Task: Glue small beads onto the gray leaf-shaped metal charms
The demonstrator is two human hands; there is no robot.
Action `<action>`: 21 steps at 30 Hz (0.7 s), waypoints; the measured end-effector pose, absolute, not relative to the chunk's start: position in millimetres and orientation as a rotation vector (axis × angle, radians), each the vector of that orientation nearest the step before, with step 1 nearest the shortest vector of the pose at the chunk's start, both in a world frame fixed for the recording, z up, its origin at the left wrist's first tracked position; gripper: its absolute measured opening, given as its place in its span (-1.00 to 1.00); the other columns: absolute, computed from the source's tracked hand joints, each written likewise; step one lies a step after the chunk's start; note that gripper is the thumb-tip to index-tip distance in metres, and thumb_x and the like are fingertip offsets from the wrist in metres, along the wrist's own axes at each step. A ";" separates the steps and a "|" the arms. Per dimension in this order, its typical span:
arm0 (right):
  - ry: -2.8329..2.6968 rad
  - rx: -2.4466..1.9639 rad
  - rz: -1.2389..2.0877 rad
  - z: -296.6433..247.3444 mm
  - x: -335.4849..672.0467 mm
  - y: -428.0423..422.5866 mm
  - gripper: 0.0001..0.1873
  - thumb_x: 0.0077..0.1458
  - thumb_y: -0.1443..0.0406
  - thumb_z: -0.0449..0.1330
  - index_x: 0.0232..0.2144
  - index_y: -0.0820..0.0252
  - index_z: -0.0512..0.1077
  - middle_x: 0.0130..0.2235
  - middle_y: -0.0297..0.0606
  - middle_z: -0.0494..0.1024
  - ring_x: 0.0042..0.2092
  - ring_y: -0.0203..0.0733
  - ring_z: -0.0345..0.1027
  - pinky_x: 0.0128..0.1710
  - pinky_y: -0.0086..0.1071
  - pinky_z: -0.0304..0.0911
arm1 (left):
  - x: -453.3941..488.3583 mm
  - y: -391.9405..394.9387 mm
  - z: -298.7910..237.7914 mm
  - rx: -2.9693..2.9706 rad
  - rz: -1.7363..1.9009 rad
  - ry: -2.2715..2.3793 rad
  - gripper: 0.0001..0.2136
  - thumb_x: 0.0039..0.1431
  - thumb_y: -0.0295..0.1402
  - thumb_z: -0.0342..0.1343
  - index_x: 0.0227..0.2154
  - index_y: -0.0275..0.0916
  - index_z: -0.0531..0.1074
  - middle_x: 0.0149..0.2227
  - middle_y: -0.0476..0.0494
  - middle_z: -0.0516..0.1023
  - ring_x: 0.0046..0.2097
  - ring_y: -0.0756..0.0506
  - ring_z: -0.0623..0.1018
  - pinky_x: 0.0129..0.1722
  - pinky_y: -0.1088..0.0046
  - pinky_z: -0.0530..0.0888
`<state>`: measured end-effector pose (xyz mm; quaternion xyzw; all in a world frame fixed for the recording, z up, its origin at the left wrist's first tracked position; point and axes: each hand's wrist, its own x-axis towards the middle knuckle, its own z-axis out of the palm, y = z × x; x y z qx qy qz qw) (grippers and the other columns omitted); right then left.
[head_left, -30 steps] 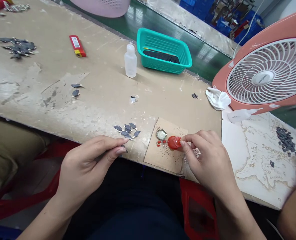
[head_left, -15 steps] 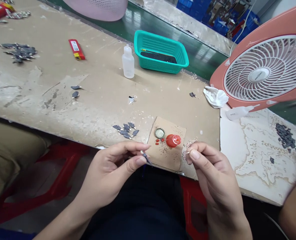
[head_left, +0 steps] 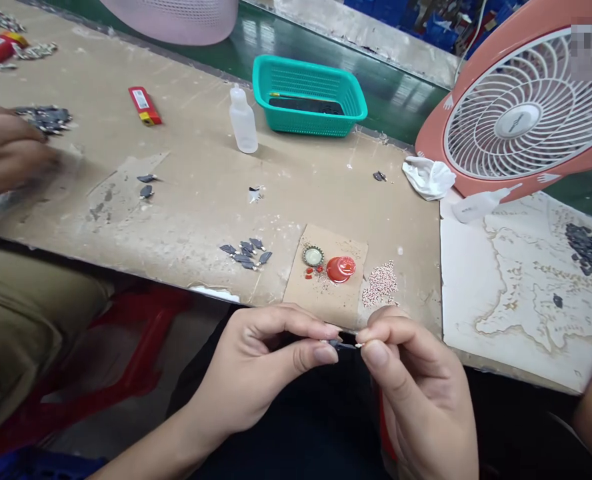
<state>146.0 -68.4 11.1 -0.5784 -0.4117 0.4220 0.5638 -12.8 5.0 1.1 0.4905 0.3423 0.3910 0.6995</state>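
My left hand (head_left: 266, 360) pinches a small dark leaf-shaped piece (head_left: 340, 345) between thumb and forefinger, just below the table's front edge. My right hand (head_left: 411, 373) is closed in a pinch on a tiny pale bead at the piece's right tip; the two hands nearly touch. Just above them on a cardboard square (head_left: 326, 293) lie a red cap (head_left: 341, 269), a metal bottle cap (head_left: 313, 255) and small red drops. A heap of tiny pale beads (head_left: 381, 283) lies to its right, and several dark pieces (head_left: 245, 253) to its left.
A teal basket (head_left: 310, 97), a white squeeze bottle (head_left: 243, 121) and a red lighter (head_left: 145, 107) stand farther back. An orange fan (head_left: 521, 113) and a crumpled tissue (head_left: 429, 177) are at right. Another person's hand (head_left: 6, 153) rests at the far left beside dark pieces (head_left: 46, 118).
Both my hands came together below the table edge. My right hand left the red cap and now meets the dark piece that my left hand holds. Another person's hand appeared at left.
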 end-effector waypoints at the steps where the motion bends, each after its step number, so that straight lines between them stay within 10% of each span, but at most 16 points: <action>1: -1.009 -1.374 0.963 11.5 145.5 -69.1 -0.95 0.22 0.27 0.27 -0.29 -0.03 0.54 -0.40 -0.43 0.33 -0.34 -0.36 0.21 -0.35 -0.49 0.20 | -12.2 4.5 1.0 1.089 0.867 0.767 -0.74 0.03 -0.58 0.37 -0.36 0.00 0.69 -0.34 0.10 0.70 -0.28 0.07 0.67 -0.22 0.75 0.56; 21: -1.182 -1.488 0.784 13.0 143.0 -68.7 -0.88 0.19 0.34 0.26 -0.26 -0.03 0.55 -0.45 -0.43 0.34 -0.42 -0.34 0.21 -0.45 -0.42 0.17 | -7.3 1.1 4.3 1.078 0.892 0.777 -0.69 0.01 -0.66 0.34 -0.38 -0.01 0.69 -0.34 0.08 0.71 -0.29 0.05 0.68 -0.24 0.75 0.58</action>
